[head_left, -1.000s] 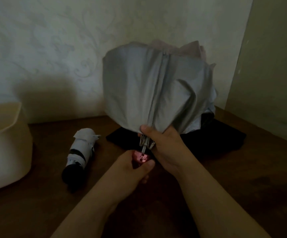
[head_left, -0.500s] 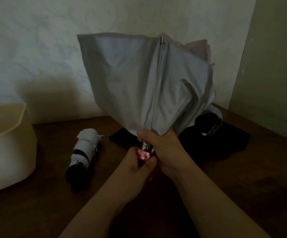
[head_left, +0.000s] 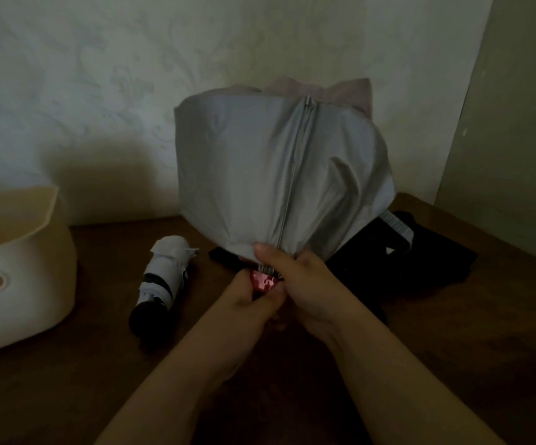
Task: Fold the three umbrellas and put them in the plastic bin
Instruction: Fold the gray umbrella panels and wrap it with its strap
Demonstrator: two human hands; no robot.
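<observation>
The left hand (head_left: 249,295) is gripping the pink handle (head_left: 261,281) while the right hand (head_left: 305,284) is pinching the grey umbrella (head_left: 276,175) canopy just above it. Gathering evenly probably matters — loose panels are billowing beyond the right hand.

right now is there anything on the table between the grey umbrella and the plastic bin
Yes. The rolled white umbrella lies on the table between the grey umbrella, held by both hands, and the plastic bin. Carried above it, nothing else visible blocks the way.
</observation>
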